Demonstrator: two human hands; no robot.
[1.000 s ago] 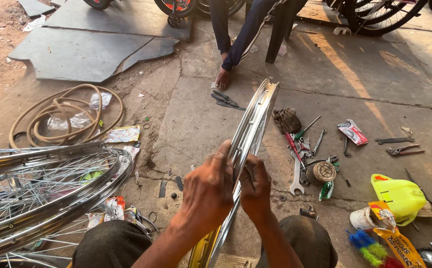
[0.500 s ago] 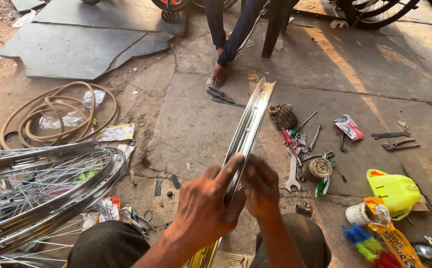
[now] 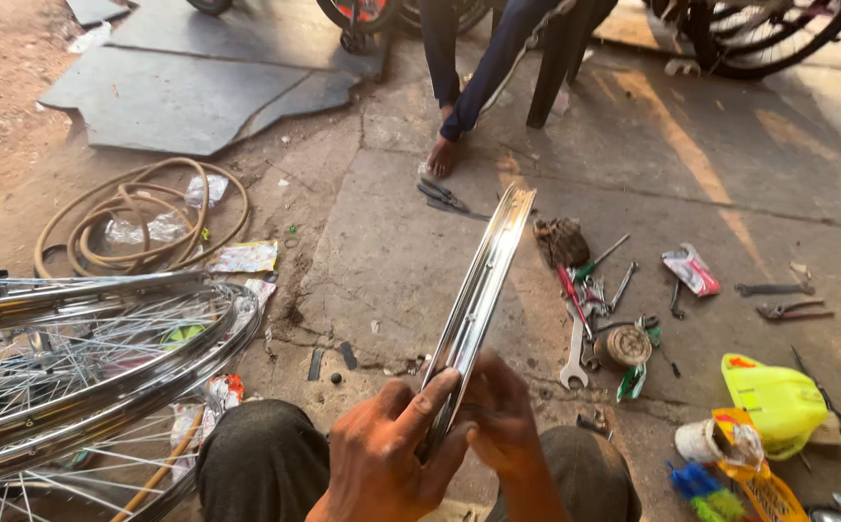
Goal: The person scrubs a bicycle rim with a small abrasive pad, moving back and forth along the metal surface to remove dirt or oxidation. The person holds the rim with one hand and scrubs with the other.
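Bare chrome rim (image 3: 478,290) standing edge-on; I'm clamping both hands' fingers (image 3: 416,411) round it; best keeping it steady, near spanner (image 3: 575,353).

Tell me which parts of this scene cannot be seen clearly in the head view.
- Shiny bicycle rim: its near end is hidden behind the left hand and right hand.
- Spoked wheels: cut off by the left edge.
- Seated person: only the legs show; the top edge cuts off the rest.
- Small tool beside the right knee: too small to identify.
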